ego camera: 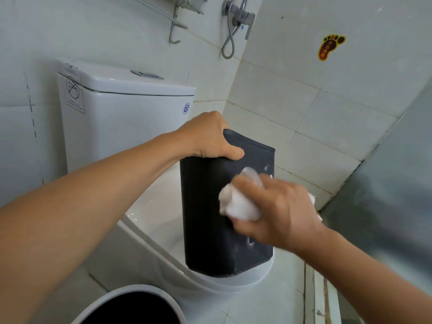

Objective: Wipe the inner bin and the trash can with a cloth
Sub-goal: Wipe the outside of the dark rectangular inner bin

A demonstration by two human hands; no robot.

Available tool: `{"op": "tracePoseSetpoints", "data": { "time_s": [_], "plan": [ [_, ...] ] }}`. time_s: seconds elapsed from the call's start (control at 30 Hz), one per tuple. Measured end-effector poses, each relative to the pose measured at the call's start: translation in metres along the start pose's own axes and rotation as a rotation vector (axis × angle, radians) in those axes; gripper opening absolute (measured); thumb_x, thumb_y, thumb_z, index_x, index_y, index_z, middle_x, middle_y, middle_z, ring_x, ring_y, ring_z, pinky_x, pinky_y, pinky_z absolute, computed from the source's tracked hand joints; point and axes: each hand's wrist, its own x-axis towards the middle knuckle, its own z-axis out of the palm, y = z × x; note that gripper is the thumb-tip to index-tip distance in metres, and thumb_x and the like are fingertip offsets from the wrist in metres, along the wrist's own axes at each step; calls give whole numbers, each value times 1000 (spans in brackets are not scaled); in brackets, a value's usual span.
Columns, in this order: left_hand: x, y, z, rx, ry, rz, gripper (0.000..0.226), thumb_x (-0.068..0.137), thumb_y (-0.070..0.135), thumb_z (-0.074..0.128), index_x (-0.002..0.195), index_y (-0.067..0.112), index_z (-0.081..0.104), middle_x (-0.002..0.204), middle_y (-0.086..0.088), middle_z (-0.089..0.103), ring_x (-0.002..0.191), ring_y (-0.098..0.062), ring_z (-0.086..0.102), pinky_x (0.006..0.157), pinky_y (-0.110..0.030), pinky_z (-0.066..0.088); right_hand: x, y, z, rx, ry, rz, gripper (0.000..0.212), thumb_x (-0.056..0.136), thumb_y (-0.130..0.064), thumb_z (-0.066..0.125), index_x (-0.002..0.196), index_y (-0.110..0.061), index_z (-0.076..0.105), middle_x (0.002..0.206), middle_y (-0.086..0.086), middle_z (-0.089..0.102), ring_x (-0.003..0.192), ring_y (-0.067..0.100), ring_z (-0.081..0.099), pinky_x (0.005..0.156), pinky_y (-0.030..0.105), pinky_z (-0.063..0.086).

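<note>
Black plastic fills the middle of your view: the inner bin (210, 211) stands upside down on the closed toilet lid (149, 206), its flat base turned up and its open end resting near the lid's front edge. Your left hand (208, 136) grips that upturned base, thumb curled over the near edge and fingers wrapped round the far side, steadying the bin. Your right hand (278, 211) closes round a bunched white cloth (238, 204) and presses it against the bin's side facing you, about halfway up. The cloth bulges out between thumb and fingers, and a bit of it shows past the back of your hand as well. That hand is blurred, so you cannot tell exactly how the fingers lie on the cloth. A few pale streaks or droplets show on the dark wall of the bin, near the top corner and lower down beneath your wrist.

At the bottom edge of the view, to the left, sits the trash can (140, 305), white outside with a dark interior, its round mouth open and well apart from the bin. Behind the lid rises the white toilet tank (121, 118). A shower hose (230, 40) hangs on the tiled wall above, and a foot-shaped sticker (329, 46) is stuck on the tiles to the right.
</note>
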Motion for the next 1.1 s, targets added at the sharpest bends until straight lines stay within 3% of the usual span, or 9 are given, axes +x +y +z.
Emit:
{"op": "tracePoseSetpoints", "data": {
  "time_s": [0.07, 0.13, 0.3, 0.5, 0.63, 0.7, 0.9, 1.0, 1.1],
  "plan": [
    [-1, 1, 0, 6, -5, 5, 46, 56, 53, 76, 58, 13, 55, 51, 6, 44, 52, -16, 42, 55, -31, 35, -17, -13, 1, 44, -104, -160, 47, 73, -52, 70, 112, -27, 66, 77, -2, 56, 57, 27, 51, 48, 29, 39],
    [-1, 3, 0, 15, -3, 19, 46, 57, 53, 77, 56, 15, 51, 50, 6, 41, 51, -16, 40, 55, -31, 34, -18, -15, -2, 27, -126, -184, 45, 75, -52, 70, 112, -28, 65, 75, -3, 55, 55, 26, 50, 47, 30, 41],
    [0, 3, 0, 5, 14, 12, 52, 58, 50, 77, 54, 19, 36, 53, 3, 34, 53, -18, 33, 56, -36, 29, 17, 1, -10, -85, 24, 59, 45, 78, -58, 71, 109, -26, 66, 72, -2, 56, 55, 27, 52, 50, 28, 30],
    [-3, 6, 0, 16, -3, 17, 45, 58, 52, 76, 59, 15, 51, 54, 2, 40, 53, -18, 37, 56, -33, 32, -14, -20, -9, -18, -163, -211, 47, 72, -53, 66, 112, -29, 63, 75, -2, 57, 55, 28, 53, 46, 30, 40],
    [-4, 9, 0, 6, 6, 38, 54, 62, 49, 79, 55, 18, 36, 54, 4, 32, 55, -18, 30, 56, -35, 27, 17, -3, -12, -51, 10, 45, 48, 76, -59, 69, 110, -26, 66, 74, -2, 58, 56, 28, 54, 47, 29, 38],
    [-4, 8, -1, 5, 9, 34, 55, 61, 49, 79, 54, 19, 33, 53, 4, 31, 55, -18, 29, 56, -36, 26, 18, 2, -9, -36, 46, 78, 46, 77, -59, 69, 110, -26, 64, 75, -3, 58, 57, 28, 54, 48, 28, 36],
    [-7, 5, -2, 5, -8, 44, 53, 64, 48, 79, 52, 16, 39, 50, 5, 35, 51, -17, 34, 55, -32, 29, -38, -27, 1, 108, -206, -222, 49, 72, -53, 69, 116, -31, 62, 79, -4, 57, 59, 25, 55, 50, 33, 47],
    [-10, 8, -2, 0, -5, 71, 49, 64, 46, 80, 54, 15, 44, 53, 3, 38, 52, -16, 35, 56, -32, 30, -17, -17, 0, 107, -57, -81, 49, 75, -57, 68, 116, -29, 68, 85, -3, 63, 63, 28, 61, 49, 33, 47],
    [-12, 8, -5, -2, 13, 68, 51, 70, 41, 83, 51, 16, 42, 49, 7, 36, 49, -14, 34, 51, -29, 29, 13, 5, 1, 101, 93, 235, 49, 77, -63, 64, 117, -35, 64, 86, -5, 66, 71, 27, 64, 56, 38, 53]
  ]
}}
